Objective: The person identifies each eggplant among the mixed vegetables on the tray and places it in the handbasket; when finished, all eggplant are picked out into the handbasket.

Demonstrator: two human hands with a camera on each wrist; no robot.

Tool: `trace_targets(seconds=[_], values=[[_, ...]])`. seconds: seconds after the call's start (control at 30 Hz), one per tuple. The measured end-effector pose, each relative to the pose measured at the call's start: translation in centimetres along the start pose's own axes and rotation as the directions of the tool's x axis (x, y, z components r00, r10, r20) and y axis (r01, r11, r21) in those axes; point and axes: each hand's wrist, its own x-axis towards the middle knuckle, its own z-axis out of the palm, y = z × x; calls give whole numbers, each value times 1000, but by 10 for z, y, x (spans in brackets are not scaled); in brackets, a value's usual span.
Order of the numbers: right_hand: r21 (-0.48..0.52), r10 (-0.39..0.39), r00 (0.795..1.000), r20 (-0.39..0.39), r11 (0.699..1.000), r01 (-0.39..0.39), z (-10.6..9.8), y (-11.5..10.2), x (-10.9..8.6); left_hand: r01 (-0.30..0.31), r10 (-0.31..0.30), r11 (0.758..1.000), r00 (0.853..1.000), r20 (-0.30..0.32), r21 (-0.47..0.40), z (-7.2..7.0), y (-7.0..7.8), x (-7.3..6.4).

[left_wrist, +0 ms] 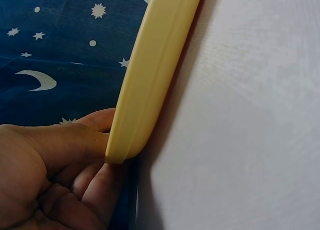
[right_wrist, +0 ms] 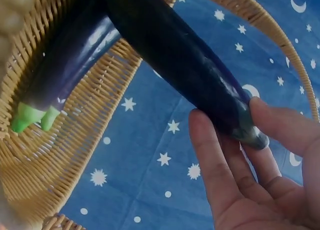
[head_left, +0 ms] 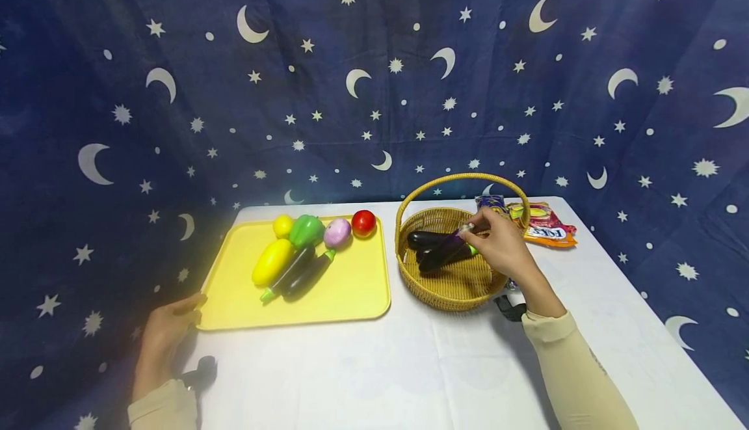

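My right hand pinches the pale stem end of a dark eggplant between thumb and fingers, above the wicker basket. That eggplant slants down into the basket, overlapping other eggplants, whose green tips show in the right wrist view. At the near left corner of the yellow tray, my left hand grips the edge. On the tray lie two eggplants, a long yellow fruit, a small yellow fruit, a green bell pepper, a light purple round vegetable and a tomato.
Behind the basket's right side lie a red and orange snack packet and a dark blue packet. The basket's tall handle arches over it. A white cloth covers the table, with a starry curtain behind.
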Motion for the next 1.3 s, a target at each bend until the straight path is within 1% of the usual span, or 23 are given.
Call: trace_targets(seconds=[0.2,0.33,0.5,0.6,0.7,0.83,0.87,1.0,1.1,1.2,1.3], values=[[-43,-16,1000,6,999,16,3,-2,6,-12,12,1000,1000,2,24,-1,2,-1],[-98,-47,998,33,994,50,5,-3,10,6,-6,1000,1000,-10,31,0,3,0],[-200,-64,993,103,976,83,1,-9,19,18,-17,999,1000,-15,35,0,3,1],[-258,-81,984,159,959,120,-2,-13,25,21,-20,999,1000,-15,35,0,3,1],[-293,-129,962,239,935,198,-4,-14,31,23,-22,999,1000,-10,34,0,3,0],[-302,-200,916,348,901,311,-3,-10,38,20,-19,999,1000,-11,35,0,3,0],[-308,-204,907,368,894,326,-2,-9,40,22,-21,999,1000,-15,33,0,3,0],[-340,-184,879,440,872,353,1,-4,46,14,-14,1000,1000,-14,26,0,1,2],[-362,-164,850,500,852,378,2,-3,51,13,-13,1000,1000,-13,12,0,0,1],[-377,-144,822,551,836,399,2,-5,56,-1,2,1000,1000,-9,13,0,1,0],[-401,-88,806,586,833,382,5,-5,61,0,1,1000,1000,-17,18,0,2,1]])
